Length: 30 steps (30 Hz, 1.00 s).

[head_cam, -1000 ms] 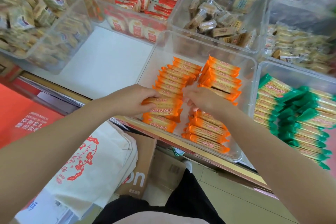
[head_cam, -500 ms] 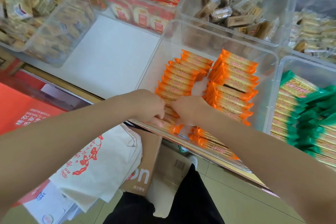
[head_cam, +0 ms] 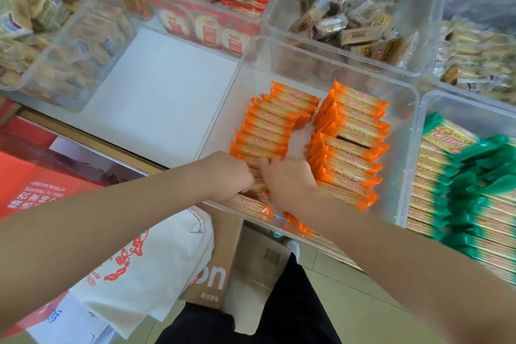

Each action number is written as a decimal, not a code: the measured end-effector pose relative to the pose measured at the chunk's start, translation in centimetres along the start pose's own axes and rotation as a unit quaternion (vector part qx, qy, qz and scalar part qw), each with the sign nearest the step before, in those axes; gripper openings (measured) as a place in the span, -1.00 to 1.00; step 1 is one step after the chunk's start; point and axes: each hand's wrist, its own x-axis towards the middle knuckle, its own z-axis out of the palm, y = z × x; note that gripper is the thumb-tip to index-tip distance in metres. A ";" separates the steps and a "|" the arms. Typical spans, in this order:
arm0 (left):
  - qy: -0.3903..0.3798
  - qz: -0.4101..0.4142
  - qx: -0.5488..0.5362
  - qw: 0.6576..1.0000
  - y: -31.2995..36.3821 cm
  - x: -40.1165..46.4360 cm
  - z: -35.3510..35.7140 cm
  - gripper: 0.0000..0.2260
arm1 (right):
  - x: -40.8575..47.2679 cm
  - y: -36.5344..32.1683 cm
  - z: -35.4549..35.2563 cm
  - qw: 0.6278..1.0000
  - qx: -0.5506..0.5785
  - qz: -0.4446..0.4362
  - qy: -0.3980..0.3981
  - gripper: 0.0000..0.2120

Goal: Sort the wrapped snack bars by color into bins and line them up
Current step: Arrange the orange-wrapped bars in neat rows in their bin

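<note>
Pressing together at frame centre, the curled left hand (head_cam: 233, 176) and flat right hand (head_cam: 287, 176) squeeze orange bars (head_cam: 265, 131), risking toppling the neighbouring row (head_cam: 349, 148) in the bin (head_cam: 329, 64).

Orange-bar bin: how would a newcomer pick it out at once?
Start at the front row of clear bins. The orange-bar bin sits left of the green-bar bin, beside a bare white shelf. Only it holds two rows of orange-wrapped bars.

head view — looks steeply down | close over clear bin (head_cam: 402, 84)
</note>
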 end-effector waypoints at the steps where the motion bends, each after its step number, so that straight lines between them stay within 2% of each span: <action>1: 0.036 0.009 0.049 0.998 0.2 0.3 -0.1 -0.85 | -0.3 0.3 -0.1 1.000 0.021 0.006 -0.013 -0.65; 3: 0.050 -0.006 0.092 0.994 0.6 0.5 -0.1 -0.82 | -0.4 1.2 -0.4 0.991 0.116 0.026 -0.066 -0.67; 5: 0.039 -0.024 0.087 0.995 1.0 0.7 0.0 -0.78 | -0.5 2.4 -0.8 0.963 0.250 0.051 -0.086 -0.69; 7: 0.038 -0.040 0.087 0.995 1.0 0.6 -0.3 -0.76 | -0.7 3.0 -0.9 0.960 0.261 0.092 -0.052 -0.72; 9: 0.062 -0.053 0.091 0.992 1.1 0.7 -0.5 -0.76 | -0.2 2.9 -0.8 0.954 0.263 0.139 -0.021 -0.64; 11: 0.079 -0.066 0.050 0.993 1.1 0.6 -0.9 -0.62 | 0.6 2.6 -1.0 0.929 0.324 0.176 -0.024 -0.59; 12: 0.092 -0.067 0.038 0.993 0.8 0.5 -1.2 -0.51 | 1.4 2.8 -1.2 0.882 0.420 0.214 -0.025 -0.57; 14: 0.143 -0.073 0.019 0.987 0.1 0.3 -1.7 -0.36 | 2.4 3.3 -2.1 0.737 0.615 0.281 -0.021 -0.58; 16: 0.189 -0.095 0.032 0.977 -0.8 0.4 -1.6 -0.21 | 2.8 2.7 -3.0 0.636 0.711 0.296 -0.047 -0.80; 17: 0.191 -0.105 0.045 0.975 -1.1 0.6 -1.5 -0.11 | 3.1 2.3 -3.4 0.607 0.737 0.287 -0.072 -0.85; 19: 0.168 -0.121 0.048 0.977 -1.4 1.0 -1.3 0.03 | 3.8 2.0 -3.1 0.593 0.743 0.295 -0.089 -0.70; 20: 0.155 -0.120 0.038 0.980 -1.4 1.3 -1.2 0.07 | 4.0 2.2 -2.7 0.595 0.737 0.311 -0.077 -0.69; 22: 0.132 -0.109 0.005 0.985 -1.5 1.9 -1.4 0.11 | 4.6 3.5 -2.3 0.549 0.753 0.361 -0.042 -0.76; 24: 0.116 -0.103 -0.023 0.988 -1.7 2.4 -1.7 0.14 | 5.8 4.9 -2.4 0.471 0.781 0.411 -0.006 -0.77; 25: 0.107 -0.098 -0.034 0.989 -1.8 2.7 -1.9 0.15 | 6.8 5.2 -2.1 0.472 0.772 0.426 -0.007 -0.73; 26: 0.094 -0.092 -0.041 0.990 -1.9 2.8 -2.1 0.15 | 7.3 5.3 -2.2 0.455 0.765 0.456 -0.015 -0.66; 27: 0.084 -0.085 -0.045 0.992 -2.1 2.9 -2.2 0.13 | 7.8 4.9 -1.1 0.552 0.688 0.469 -0.047 -0.61; 28: 0.082 -0.081 -0.050 0.992 -2.2 3.0 -2.5 0.09 | 7.9 4.8 -0.3 0.656 0.615 0.436 -0.030 -0.58; 29: 0.093 -0.079 -0.058 0.991 -2.5 3.0 -2.7 0.02 | 8.2 4.6 -0.8 0.591 0.682 0.430 0.025 -0.55; 30: 0.121 -0.078 -0.067 0.987 -2.7 3.1 -3.0 -0.08 | 7.9 4.6 -1.3 0.483 0.773 0.406 0.070 -0.47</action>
